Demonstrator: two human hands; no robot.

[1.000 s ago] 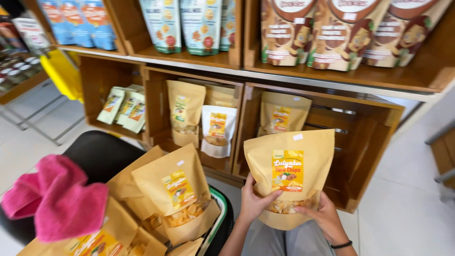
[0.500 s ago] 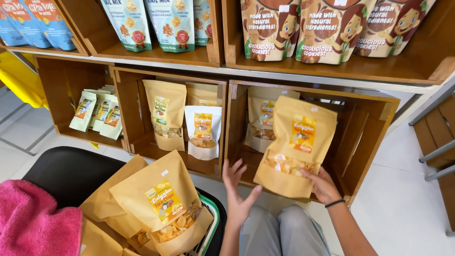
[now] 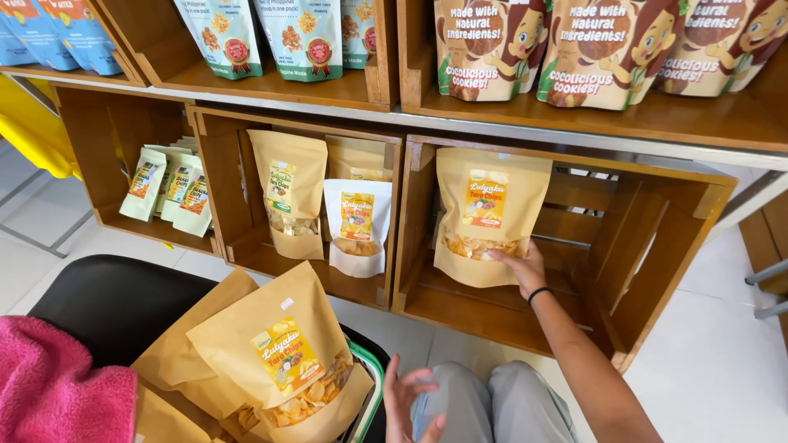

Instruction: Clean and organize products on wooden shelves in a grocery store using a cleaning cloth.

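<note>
Grip, right hand (image 3: 524, 267): we see the fingers laid against the lower right corner of a kraft chip pouch (image 3: 488, 215), thumb side toward the pouch front; contact is clear, but we cannot tell whether the fingers actually pinch the edge or only steady it. The right arm runs from the lower right of the frame up and left into the right wooden crate (image 3: 657, 246), forearm nearly straight, a dark band at the wrist (image 3: 538, 293).

Grip, left hand (image 3: 410, 402): released, fingers spread and slightly blurred, palm up, hovering above the knees at bottom centre, holding nothing.

The pouch stands upright at the left of the right crate, centre of the frame. Its long axis is vertical, sealed top up, clear window with chips at the bottom, yellow label facing us. It leans slightly back.

Nearby: the middle crate (image 3: 222, 180), left of centre, holds a taller kraft pouch (image 3: 289, 193) and a white pouch (image 3: 357, 226), both upright. At lower left, a green-rimmed basket (image 3: 371, 385) holds another kraft pouch (image 3: 283, 361) tilted toward us, with a pink cloth (image 3: 57, 385) beside it.
</note>
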